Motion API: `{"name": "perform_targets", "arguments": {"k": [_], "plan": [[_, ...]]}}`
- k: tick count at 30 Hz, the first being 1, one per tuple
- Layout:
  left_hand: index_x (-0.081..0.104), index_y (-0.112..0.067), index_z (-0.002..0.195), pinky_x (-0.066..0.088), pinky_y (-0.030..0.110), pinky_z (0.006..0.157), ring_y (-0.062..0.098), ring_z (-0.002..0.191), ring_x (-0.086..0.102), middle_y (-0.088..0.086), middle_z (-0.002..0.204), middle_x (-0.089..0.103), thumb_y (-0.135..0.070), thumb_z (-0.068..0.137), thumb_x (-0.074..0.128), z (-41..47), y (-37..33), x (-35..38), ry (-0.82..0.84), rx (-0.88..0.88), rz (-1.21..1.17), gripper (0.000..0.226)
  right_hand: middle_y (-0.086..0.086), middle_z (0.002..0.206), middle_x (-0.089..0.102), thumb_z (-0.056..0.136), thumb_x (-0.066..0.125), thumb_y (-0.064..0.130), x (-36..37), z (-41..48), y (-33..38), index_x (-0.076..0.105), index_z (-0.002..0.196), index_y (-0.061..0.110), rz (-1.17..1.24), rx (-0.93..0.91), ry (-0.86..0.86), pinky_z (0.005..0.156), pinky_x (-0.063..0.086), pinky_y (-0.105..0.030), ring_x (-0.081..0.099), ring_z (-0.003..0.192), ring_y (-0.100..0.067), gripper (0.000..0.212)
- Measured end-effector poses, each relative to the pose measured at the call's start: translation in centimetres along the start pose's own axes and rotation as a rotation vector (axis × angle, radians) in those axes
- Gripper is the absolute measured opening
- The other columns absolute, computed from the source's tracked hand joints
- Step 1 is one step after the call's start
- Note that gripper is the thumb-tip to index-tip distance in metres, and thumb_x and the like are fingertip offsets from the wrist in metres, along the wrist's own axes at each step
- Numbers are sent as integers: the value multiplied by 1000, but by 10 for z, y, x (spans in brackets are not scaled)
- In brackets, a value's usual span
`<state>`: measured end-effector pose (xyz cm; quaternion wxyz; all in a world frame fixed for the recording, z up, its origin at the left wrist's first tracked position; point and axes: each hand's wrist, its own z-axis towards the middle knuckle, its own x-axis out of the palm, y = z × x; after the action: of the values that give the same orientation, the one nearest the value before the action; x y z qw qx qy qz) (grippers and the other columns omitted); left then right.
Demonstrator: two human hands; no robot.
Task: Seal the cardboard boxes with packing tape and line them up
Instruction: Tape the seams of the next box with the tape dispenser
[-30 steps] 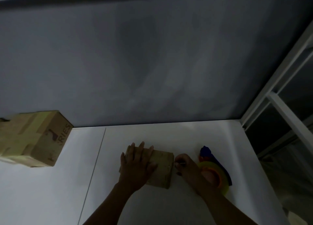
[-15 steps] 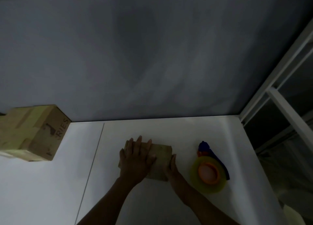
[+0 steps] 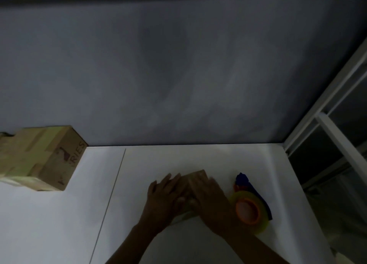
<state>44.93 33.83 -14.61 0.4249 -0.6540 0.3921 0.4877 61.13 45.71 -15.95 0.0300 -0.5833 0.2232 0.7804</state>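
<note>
A small cardboard box (image 3: pixel 195 174) lies on the white table (image 3: pixel 139 164), almost wholly covered by both hands. My left hand (image 3: pixel 166 196) lies flat on its left part with fingers spread. My right hand (image 3: pixel 208 196) lies flat across its right part, fingers straight and pointing up-left. Just to the right sits a roll of yellowish packing tape (image 3: pixel 248 212) with an orange core, on a blue dispenser (image 3: pixel 243 179). A larger taped cardboard box (image 3: pixel 41 158) with printed letters stands at the far left.
A grey wall rises right behind the table. The table's right edge runs beside a white window frame (image 3: pixel 337 136). A thin seam (image 3: pixel 111 194) crosses the tabletop left of the hands.
My right hand moved from the box's right side up onto its top, beside the left hand. Before that it let go of the tape roll, which now lies on the table.
</note>
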Motion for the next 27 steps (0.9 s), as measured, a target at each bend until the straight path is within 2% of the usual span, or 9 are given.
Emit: {"name": "perform_targets", "arguments": {"k": [3,5,8,11,14,17,21,24,27], "plan": [[45,-33,137,22,47,110,27,139,30,0,153,34,-52,101,12,-8,3,6,11,60,16,52,2,157,15,101,22,50,11,-11,-9,6,151,18,-16,-126,169,119,1,-35,28,139,-20,62],[37,-33,143,11,45,114,26,146,11,-1,158,19,-55,100,9,-8,7,7,10,50,-26,56,8,159,2,102,16,49,11,-12,-20,-2,152,23,66,-100,176,117,15,-32,32,135,-19,59],[19,-46,147,3,42,118,17,146,-11,-9,159,-1,-64,94,6,-12,11,8,-123,7,-173,57,8,156,8,101,13,54,4,-9,-27,-6,150,29,107,-29,249,107,40,-39,27,141,-17,58],[-1,-68,133,14,36,115,12,143,3,-14,153,9,-60,95,26,-14,11,1,-180,9,-395,48,7,157,4,96,5,60,-2,-7,-25,1,149,27,50,21,304,111,35,-36,10,145,-13,62],[20,-62,136,33,36,110,17,137,28,-11,151,22,-73,88,25,-13,23,4,-159,12,-540,50,-6,153,28,102,11,50,-2,-4,-27,9,152,21,14,137,250,97,47,-46,37,134,-26,58],[23,-47,140,38,31,107,17,136,32,-13,152,17,-86,76,17,-12,37,6,-44,-2,-540,75,-18,140,48,101,12,48,-14,-3,-19,42,141,12,35,370,94,91,49,-41,60,113,-33,61],[5,-47,146,40,37,106,21,126,46,4,155,24,-92,69,5,-4,32,6,69,7,-406,89,-11,135,42,97,45,42,-20,-3,-5,31,145,13,272,561,75,85,47,-28,54,109,-21,58],[-3,-38,149,48,28,90,21,108,56,10,144,41,-85,77,16,2,15,9,56,7,-374,87,-7,124,51,89,63,35,-11,3,3,35,141,14,505,591,32,85,48,-28,55,107,-19,62],[-7,-38,148,47,28,95,22,118,51,10,148,36,-68,84,38,6,6,14,90,31,-484,84,-5,139,44,87,66,32,-12,4,-1,26,147,19,611,575,122,101,45,-34,49,122,-20,74]]}}
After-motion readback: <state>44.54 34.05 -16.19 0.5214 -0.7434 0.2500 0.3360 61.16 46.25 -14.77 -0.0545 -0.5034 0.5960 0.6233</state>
